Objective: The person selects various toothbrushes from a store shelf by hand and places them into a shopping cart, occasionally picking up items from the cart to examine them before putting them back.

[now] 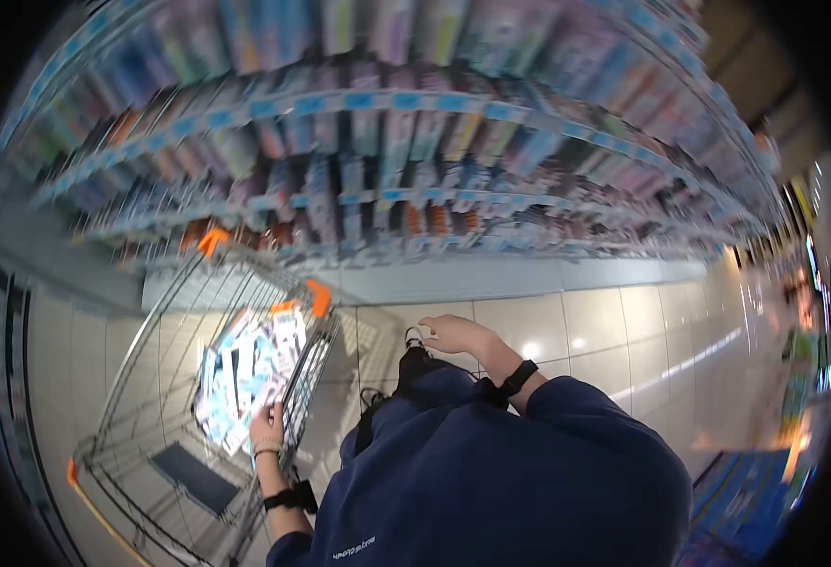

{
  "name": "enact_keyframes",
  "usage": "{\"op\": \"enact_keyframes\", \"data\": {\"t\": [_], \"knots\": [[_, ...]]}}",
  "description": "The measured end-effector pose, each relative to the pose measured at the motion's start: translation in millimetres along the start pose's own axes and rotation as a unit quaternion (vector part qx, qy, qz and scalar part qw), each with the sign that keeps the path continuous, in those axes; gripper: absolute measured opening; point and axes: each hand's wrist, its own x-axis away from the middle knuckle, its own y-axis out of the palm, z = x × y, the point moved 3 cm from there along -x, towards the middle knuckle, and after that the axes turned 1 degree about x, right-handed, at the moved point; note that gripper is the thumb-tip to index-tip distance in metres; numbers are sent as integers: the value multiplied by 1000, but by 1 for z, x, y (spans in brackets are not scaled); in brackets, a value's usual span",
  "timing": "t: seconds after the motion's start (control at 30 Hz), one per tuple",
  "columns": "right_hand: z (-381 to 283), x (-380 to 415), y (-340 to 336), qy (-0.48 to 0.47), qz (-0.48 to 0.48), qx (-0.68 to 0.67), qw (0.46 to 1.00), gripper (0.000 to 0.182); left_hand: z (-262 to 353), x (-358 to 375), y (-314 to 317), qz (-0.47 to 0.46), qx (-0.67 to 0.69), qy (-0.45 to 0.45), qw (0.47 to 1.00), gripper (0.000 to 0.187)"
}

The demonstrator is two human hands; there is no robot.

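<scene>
A metal shopping cart with orange corner pieces stands at the left. Inside it lies a heap of small white and light-blue packages. My left hand is over the near side of the heap, by the cart's right side, with its fingers bent at the packages; whether it grips one is too small to tell. My right hand is held out in front of my body, above the floor, away from the cart. Its thumb and fingers are slightly apart, and nothing shows in them.
Long shelves full of packaged goods curve across the top, blurred. Below them runs a pale base panel. Tiled floor lies in front. At the lower right is a blue display. A dark rack borders the far left.
</scene>
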Motion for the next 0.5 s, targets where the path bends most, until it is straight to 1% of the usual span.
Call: {"op": "enact_keyframes", "data": {"t": [0.03, 0.07, 0.1, 0.13, 0.2, 0.27, 0.33, 0.37, 0.43, 0.5], "knots": [[7, 11, -3, 10, 21, -15, 1000, 47, -22, -10, 15, -64, 19, -13, 998, 46], [16, 20, -3, 19, 38, -18, 999, 47, -27, -10, 20, -102, 101, -50, 988, 52], [28, 27, -4, 30, 54, -27, 998, 48, -31, -10, 25, -131, 150, -63, 978, 54], [40, 33, -7, 39, 67, -35, 996, 49, -21, -9, 23, -158, 199, -79, 964, 57], [61, 45, -14, 57, 83, -46, 994, 50, 8, 6, 7, -182, 167, -97, 964, 57], [77, 53, -21, 74, 95, -58, 991, 51, -4, 1, 16, -177, 163, -63, 969, 55], [85, 59, -33, 111, 106, -62, 986, 49, -6, 2, 21, -167, 160, -52, 971, 55], [90, 58, -36, 109, 109, -63, 986, 49, -8, 4, 25, -170, 174, -69, 967, 56], [98, 55, -41, 88, 146, -42, 984, 51, -15, 4, 34, -168, 131, -68, 975, 57], [102, 51, -46, 81, 144, -49, 985, 51, -28, 2, 46, -162, 70, -60, 982, 57]]}}
